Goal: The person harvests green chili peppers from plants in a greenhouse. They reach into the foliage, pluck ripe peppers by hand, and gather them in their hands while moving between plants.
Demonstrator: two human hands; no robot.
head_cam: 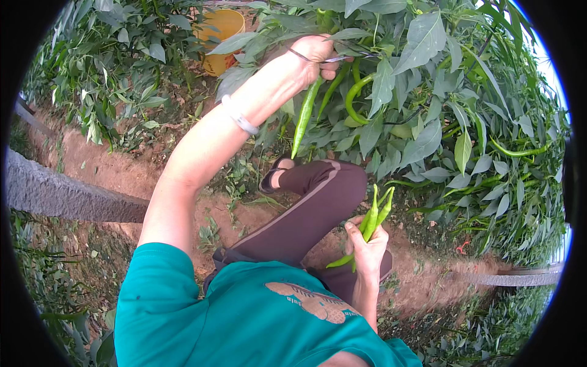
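Note:
My left hand (318, 57) reaches into a pepper plant (422, 133), its fingers curled around the upper end of a long green chili pepper (305, 119) that hangs below it. A thin dark cord (300, 55) crosses the wrist, and the fingertips are partly hidden by leaves. Just right of that hand, curved green peppers (353, 98) hang among the foliage. Lower down, beside my bent knee, my right hand (367, 243) is closed on several green chili peppers (373, 215), most tips pointing up and one sticking out below the fingers.
Behind the leaves at upper left stands a yellow bucket (224, 27). Grey, rough-surfaced bars (73, 188) cross the far left and the right edge (518, 279). Bare soil (110, 151) runs between the plant rows. A small red object (462, 247) lies at the right.

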